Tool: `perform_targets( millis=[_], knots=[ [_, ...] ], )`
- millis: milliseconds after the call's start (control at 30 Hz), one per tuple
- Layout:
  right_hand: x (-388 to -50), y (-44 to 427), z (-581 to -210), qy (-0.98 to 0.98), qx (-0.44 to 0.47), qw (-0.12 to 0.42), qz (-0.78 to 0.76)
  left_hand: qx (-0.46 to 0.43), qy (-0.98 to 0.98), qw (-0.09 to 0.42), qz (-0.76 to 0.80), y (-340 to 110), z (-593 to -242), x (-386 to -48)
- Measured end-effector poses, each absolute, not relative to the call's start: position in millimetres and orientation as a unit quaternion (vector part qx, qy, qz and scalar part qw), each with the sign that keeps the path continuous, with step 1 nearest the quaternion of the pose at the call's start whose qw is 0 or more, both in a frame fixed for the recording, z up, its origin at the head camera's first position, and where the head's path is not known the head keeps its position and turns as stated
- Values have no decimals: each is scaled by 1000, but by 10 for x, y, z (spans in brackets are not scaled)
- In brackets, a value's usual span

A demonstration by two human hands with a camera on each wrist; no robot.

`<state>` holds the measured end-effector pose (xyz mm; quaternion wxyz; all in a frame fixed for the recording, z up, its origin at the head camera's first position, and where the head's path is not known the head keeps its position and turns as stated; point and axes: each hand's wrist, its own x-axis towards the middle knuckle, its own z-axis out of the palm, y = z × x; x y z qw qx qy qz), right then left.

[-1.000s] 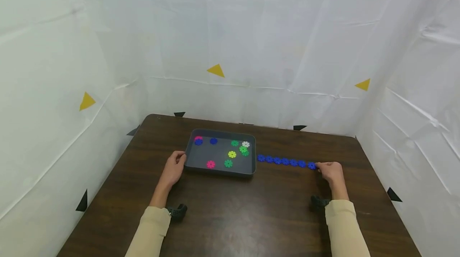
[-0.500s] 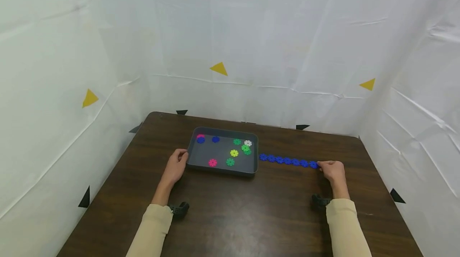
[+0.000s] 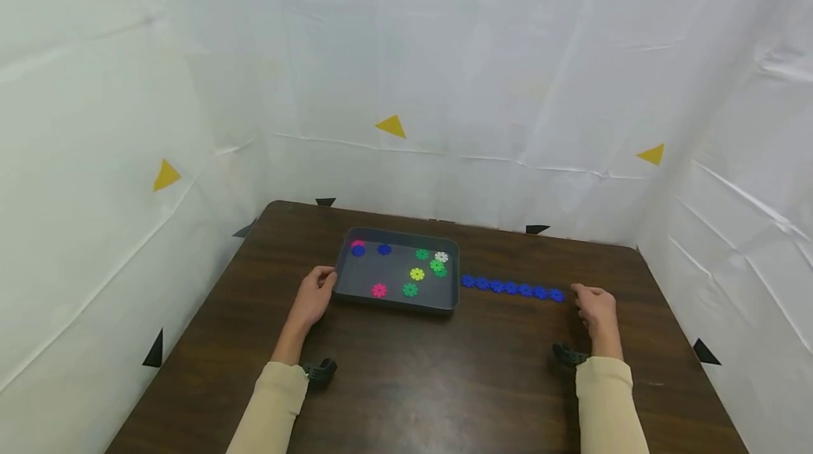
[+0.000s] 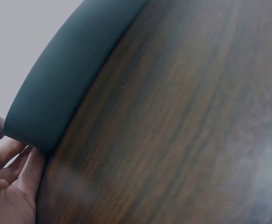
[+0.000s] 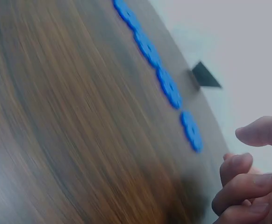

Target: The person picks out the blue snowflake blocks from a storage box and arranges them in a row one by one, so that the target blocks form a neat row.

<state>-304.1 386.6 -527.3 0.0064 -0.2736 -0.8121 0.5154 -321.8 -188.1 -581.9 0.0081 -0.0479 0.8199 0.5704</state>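
My left hand holds the left side of a dark grey tray; in the left wrist view the thumb is at the rim and the fingers lie against the outer wall. Right of the tray, several blue flower-shaped discs lie flat in a row. The rightmost blue disc sits a small gap from its neighbour. Just beyond that disc is my right hand, holding nothing, thumb apart from the loosely bent fingers.
Inside the tray are a yellow disc, a white disc, a blue disc, a pink disc, a green disc and several more. White sheeting surrounds the dark wooden table at the back and sides.
My right hand has let go of the rightmost blue disc and moved slightly right, off it. The left hand stays at the tray. The head view has shifted a little.
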Motion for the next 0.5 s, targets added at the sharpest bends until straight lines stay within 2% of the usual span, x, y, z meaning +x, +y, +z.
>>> perform_targets(
  millis=[200,500],
  knots=[
    [-3131,3477,-5178,-835,-212,13,507,-43,821,-4,569,-1875,-5837,-3229],
    [-3355,2607,-4977,-875,-79,3,477,-36,815,-12,578,-1891,-5814,-3225]
  ],
)
